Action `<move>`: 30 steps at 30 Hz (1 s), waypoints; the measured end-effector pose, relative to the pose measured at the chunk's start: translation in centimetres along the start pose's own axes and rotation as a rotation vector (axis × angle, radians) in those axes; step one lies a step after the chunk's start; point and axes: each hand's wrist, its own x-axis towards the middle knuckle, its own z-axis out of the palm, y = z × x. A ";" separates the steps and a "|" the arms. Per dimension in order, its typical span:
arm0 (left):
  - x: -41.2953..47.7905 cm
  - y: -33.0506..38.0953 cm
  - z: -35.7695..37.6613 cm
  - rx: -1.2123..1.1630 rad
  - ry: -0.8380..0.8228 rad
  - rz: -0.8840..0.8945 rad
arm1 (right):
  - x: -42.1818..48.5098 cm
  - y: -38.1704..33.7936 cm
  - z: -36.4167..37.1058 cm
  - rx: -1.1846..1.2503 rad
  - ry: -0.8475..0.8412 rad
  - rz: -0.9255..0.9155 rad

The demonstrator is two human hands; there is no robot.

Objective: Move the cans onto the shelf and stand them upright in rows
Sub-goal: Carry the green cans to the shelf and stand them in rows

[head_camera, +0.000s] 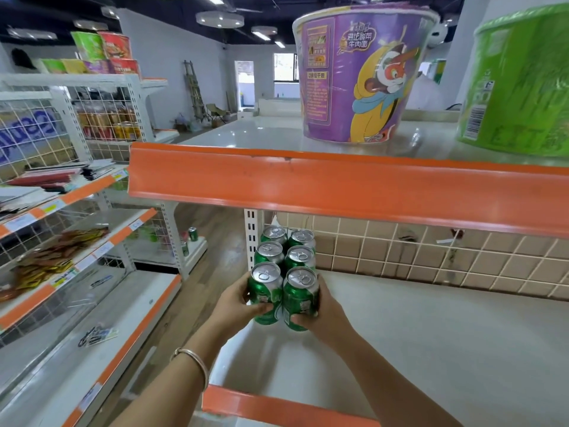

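**Holding front two cans, 2x3 block on shelf**

Six green cans (269, 254) upright on the shelf (431, 334), two columns of three, touching, at the left end just beside the white post (252, 238). Left hand (234, 306) wraps the front-left can (266, 291), thumb across its face. Right hand (326, 315) wraps the front-right can (300, 298). Can't tell if those two are fully set down. Bracelet (194, 362) on left wrist. Upper shelf (338, 186) carries a purple tub (354, 75) and a green tub (520, 81).
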 end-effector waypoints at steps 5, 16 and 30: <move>-3.7 1.9 1.9 0.049 0.196 -0.089 | -1.2 -1.4 -1.1 -0.056 -0.020 0.024; -4.9 9.4 18.8 0.252 -0.444 0.140 | -11.5 1.0 -16.8 0.059 0.310 0.296; -8.9 20.9 44.2 -0.122 -0.861 0.204 | -30.8 7.0 -37.3 0.240 0.755 0.354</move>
